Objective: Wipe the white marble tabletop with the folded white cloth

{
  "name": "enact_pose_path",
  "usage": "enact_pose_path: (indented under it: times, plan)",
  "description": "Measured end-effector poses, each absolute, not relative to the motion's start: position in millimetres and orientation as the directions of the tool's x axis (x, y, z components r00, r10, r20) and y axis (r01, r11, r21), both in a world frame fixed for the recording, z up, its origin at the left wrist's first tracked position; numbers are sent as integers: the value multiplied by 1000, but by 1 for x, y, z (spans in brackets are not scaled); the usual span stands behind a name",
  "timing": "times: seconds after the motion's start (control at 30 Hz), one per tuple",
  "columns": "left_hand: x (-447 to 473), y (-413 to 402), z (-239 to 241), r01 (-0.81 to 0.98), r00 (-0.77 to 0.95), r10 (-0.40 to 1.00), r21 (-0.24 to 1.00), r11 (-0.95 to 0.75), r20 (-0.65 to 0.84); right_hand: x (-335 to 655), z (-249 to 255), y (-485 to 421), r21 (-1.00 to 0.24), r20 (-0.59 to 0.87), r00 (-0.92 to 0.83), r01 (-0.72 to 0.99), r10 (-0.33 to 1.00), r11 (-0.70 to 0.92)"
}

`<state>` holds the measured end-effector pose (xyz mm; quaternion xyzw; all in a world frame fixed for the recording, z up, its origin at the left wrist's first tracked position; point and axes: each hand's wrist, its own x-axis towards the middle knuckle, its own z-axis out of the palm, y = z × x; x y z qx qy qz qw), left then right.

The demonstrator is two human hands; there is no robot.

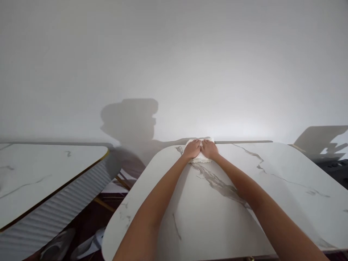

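A white cloth (201, 158) lies bunched at the far edge of a white marble-patterned table (206, 217), close to the wall. My left hand (192, 149) presses on the cloth's left part with its fingers together. Beside it, my right hand (209, 149) holds down the right part in the same way, the two hands nearly touching. Both arms reach straight out across the tabletop. The underside of the cloth is hidden.
A plain pale wall (217, 72) rises just behind the table and carries shadows. To the left stands a second marble-patterned table (49, 174) with a gold edge and ribbed side. Pale shoes (58, 244) show on the dark floor between them. A black object (335, 168) is at the far right.
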<state>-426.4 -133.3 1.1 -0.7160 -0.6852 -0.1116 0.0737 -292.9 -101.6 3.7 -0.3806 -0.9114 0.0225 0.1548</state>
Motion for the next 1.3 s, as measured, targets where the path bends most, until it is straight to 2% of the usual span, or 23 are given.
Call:
enact_pose_path:
  times: [0.23,0.37,0.47,0.73,1.03,1.3]
  plan:
    - [-558,-196,-2,991,6,945,125,-49,328,-412,2,-157,-230,349,-682,603,643,764]
    - [-591,-237,-12,996,-3,948,80,-24,320,-438,-1,-195,-215,422,-698,543,579,812]
    - [-597,-270,-19,999,21,941,26,-31,339,-438,1,-224,-209,415,-727,509,547,835]
    - [-572,-363,-24,1000,-1,941,-17,7,339,-413,5,-304,-211,394,-769,456,503,864]
    - [-499,-463,-33,978,-149,919,-80,191,366,-352,1,-371,-213,398,-866,232,302,949]
    - [-420,-457,-41,931,-287,866,-94,353,409,-291,-10,-349,-164,434,-882,122,183,979]
